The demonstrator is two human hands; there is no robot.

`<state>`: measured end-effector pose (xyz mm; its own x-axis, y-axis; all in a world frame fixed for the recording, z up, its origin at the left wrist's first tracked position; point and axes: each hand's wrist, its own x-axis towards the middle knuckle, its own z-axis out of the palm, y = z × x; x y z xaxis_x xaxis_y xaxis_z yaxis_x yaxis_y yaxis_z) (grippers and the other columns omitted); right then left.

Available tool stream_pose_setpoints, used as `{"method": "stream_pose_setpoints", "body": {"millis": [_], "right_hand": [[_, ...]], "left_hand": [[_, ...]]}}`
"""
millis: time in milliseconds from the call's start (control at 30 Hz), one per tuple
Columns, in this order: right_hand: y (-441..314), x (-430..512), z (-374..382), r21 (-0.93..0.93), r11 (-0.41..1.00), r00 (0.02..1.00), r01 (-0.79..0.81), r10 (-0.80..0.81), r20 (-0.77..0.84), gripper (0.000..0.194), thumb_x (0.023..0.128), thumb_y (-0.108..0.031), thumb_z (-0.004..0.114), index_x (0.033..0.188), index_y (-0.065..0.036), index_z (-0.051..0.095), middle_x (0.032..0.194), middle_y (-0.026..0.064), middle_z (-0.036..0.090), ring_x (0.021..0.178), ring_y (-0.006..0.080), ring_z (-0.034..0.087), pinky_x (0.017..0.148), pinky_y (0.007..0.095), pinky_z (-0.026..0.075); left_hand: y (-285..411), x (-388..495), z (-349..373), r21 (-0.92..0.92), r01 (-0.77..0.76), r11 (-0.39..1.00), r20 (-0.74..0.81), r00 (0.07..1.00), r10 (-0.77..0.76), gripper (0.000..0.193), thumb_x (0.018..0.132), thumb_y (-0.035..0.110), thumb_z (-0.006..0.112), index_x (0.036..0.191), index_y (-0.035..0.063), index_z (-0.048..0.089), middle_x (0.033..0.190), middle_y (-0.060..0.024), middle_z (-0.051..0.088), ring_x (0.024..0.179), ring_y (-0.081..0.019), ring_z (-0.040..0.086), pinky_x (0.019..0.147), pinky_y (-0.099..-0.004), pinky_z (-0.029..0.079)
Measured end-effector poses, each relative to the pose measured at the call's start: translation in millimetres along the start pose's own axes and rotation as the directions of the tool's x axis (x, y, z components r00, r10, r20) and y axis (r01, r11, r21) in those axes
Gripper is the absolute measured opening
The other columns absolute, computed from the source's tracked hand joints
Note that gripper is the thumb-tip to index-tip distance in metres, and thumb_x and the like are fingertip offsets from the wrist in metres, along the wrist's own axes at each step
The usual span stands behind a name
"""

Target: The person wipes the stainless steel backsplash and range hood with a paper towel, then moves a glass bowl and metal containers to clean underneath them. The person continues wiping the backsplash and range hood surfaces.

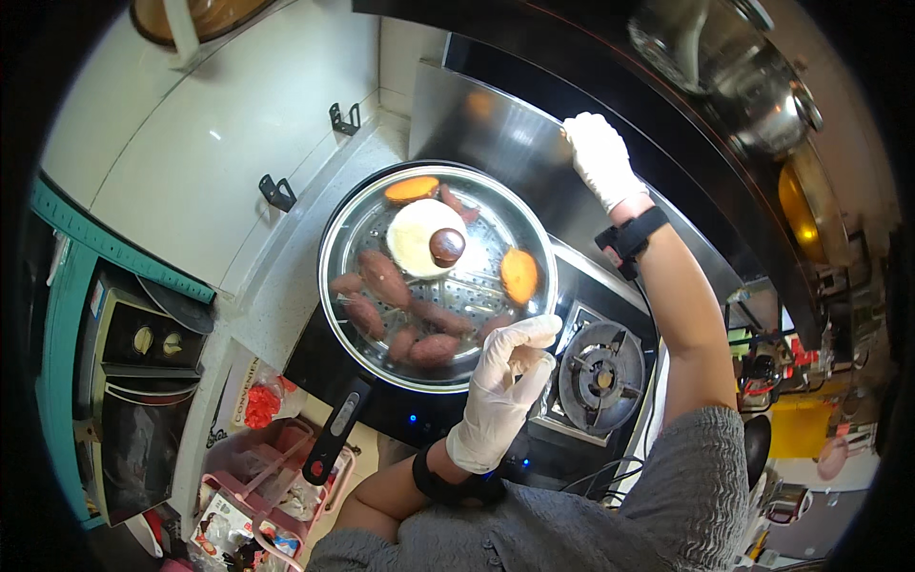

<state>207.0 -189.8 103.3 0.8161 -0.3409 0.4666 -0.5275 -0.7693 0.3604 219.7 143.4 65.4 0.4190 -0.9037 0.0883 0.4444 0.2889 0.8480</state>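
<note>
A large pan (pixel 343 372) with a glass lid (pixel 493 207) stands on the cooktop. Under the lid, whole sweet potatoes (pixel 384 279), cut orange pieces (pixel 519 276) and a pale round food (pixel 414 239) rest on a perforated steamer tray. The lid has a round brown knob (pixel 447 247). My left hand (pixel 504 393), in a white glove, hovers by the lid's near right rim, fingers curled and apart, holding nothing visible. My right hand (pixel 600 161), also gloved, is raised at the edge of the range hood; its fingers are bent, and whether they hold anything is hidden.
A gas burner (pixel 604 379) lies right of the pan. The pan's black handle (pixel 337 429) points down left. A toaster oven (pixel 150 357) stands at left, above a pink basket (pixel 250 508). The dark range hood (pixel 572 71) overhangs the cooktop; a metal pot (pixel 758 100) sits at upper right.
</note>
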Motion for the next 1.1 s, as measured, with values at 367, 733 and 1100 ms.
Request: {"method": "stream_pose_setpoints", "body": {"millis": [367, 733, 1100], "right_hand": [[110.5, -167.6, -50.3, -0.011, 0.942, 0.939, -0.334, 0.334, 0.079, 0.018, 0.085, -0.014, 0.05, 0.082, -0.004, 0.065, 0.085, 0.0171, 0.064, 0.081, 0.0337, 0.062, 0.072, 0.0396, 0.05], [-2.2, 1.0, -17.2, 0.383, 0.924, 0.973, -0.009, 0.096, -0.208, 0.024, 0.086, -0.018, 0.052, 0.105, -0.009, 0.064, 0.104, 0.0136, 0.063, 0.093, 0.0307, 0.062, 0.083, 0.0359, 0.05], [-139.8, 158.0, 29.6, 0.45, 0.849, 0.953, -0.278, 0.301, 0.021, 0.023, 0.079, -0.011, 0.049, 0.074, 0.0, 0.069, 0.077, 0.0239, 0.065, 0.072, 0.0353, 0.067, 0.066, 0.0376, 0.054]], "left_hand": [[-5.2, -20.1, 34.8, -0.006, 0.072, 0.997, 0.07, 0.995, -0.072, 0.036, 0.086, -0.003, 0.052, 0.122, 0.0033, 0.051, 0.122, -0.0073, 0.054, 0.098, -0.0121, 0.054, 0.09, -0.0285, 0.045], [1.1, -8.1, -9.9, -0.013, 0.04, 0.999, -0.062, 0.997, -0.041, 0.035, 0.086, -0.002, 0.051, 0.121, 0.002, 0.051, 0.114, -0.0068, 0.055, 0.098, -0.0123, 0.054, 0.089, -0.0261, 0.045], [22.4, 3.1, -57.6, -0.084, 0.024, 0.996, -0.247, 0.968, -0.044, 0.035, 0.083, -0.006, 0.047, 0.116, 0.0026, 0.054, 0.106, -0.005, 0.055, 0.084, -0.0103, 0.051, 0.079, -0.0241, 0.043]]}}
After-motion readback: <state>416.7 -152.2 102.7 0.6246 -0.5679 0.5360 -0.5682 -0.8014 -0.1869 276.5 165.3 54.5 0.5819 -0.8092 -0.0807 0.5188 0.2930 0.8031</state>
